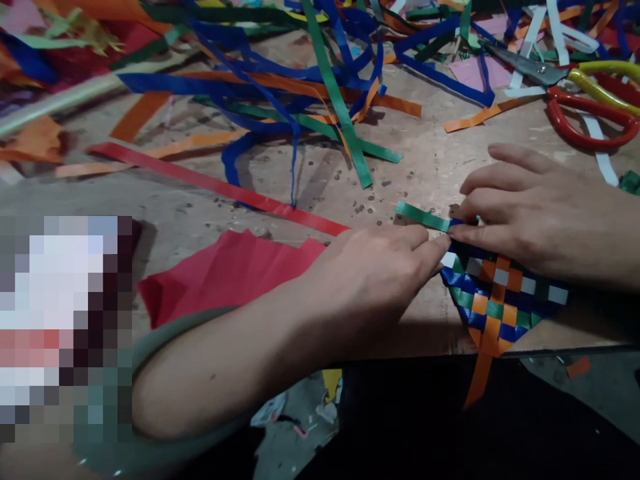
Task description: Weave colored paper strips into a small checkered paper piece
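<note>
A small woven mat of blue, orange, green and white paper strips lies at the table's near edge, with an orange strip end hanging over it. My left hand comes in from the left, and its fingertips pinch the mat's upper left corner. My right hand lies over the mat's top edge, fingers curled and pressing on a green strip that sticks out to the left of the weave. The fingertips of both hands meet at that corner.
Loose paper strips in blue, green, orange and red cover the far half of the wooden table. Red-handled scissors lie at the far right. A folded red paper sheet lies beside my left forearm.
</note>
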A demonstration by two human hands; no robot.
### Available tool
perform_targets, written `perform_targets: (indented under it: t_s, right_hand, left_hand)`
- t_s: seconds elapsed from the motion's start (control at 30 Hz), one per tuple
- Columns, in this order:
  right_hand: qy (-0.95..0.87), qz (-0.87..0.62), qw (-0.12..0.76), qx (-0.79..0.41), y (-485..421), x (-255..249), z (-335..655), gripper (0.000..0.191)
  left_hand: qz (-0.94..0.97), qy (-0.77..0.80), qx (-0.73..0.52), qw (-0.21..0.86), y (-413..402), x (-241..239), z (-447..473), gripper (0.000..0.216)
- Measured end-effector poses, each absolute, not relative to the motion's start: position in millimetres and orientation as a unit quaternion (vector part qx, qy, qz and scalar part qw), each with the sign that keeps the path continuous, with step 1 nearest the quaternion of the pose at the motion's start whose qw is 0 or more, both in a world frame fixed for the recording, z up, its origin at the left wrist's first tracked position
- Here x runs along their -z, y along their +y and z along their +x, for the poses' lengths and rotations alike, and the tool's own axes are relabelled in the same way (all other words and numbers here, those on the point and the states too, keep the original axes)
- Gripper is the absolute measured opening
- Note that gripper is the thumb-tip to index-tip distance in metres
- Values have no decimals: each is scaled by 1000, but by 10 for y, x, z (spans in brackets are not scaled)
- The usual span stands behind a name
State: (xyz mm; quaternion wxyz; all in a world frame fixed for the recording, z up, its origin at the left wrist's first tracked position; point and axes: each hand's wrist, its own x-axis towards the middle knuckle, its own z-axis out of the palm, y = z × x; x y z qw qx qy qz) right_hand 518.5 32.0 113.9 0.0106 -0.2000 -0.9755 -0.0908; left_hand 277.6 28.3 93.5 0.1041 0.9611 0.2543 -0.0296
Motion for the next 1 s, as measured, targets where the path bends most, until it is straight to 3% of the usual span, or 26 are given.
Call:
perform_targets:
  t_s: [0.43, 0.53, 0.67, 0.83, 1.0]
  right_hand:
    - [-972, -223, -16, 76, 289, -1153, 5138, 35]
    - [-972, -232, -17, 41, 324, -1117, 5118, 32]
    - [-962, -272, 7, -21, 443, -1100, 5227, 40]
    - [-949, -308, 41, 56, 407, -1209, 5388, 58]
    - [-936, -341, 13, 84, 216, -1199, 5387, 45]
  left_hand:
    - [963, 248, 46, 99, 288, -983, 2827, 30]
    - [966, 238, -11, 97, 298, -911, 2796, 34]
    - [960, 259, 51, 91, 307, -930, 2813, 34]
    - [956, 269, 78, 89, 296, -999, 2846, 31]
    - [960, 259, 72, 82, 305, -965, 2840, 30]
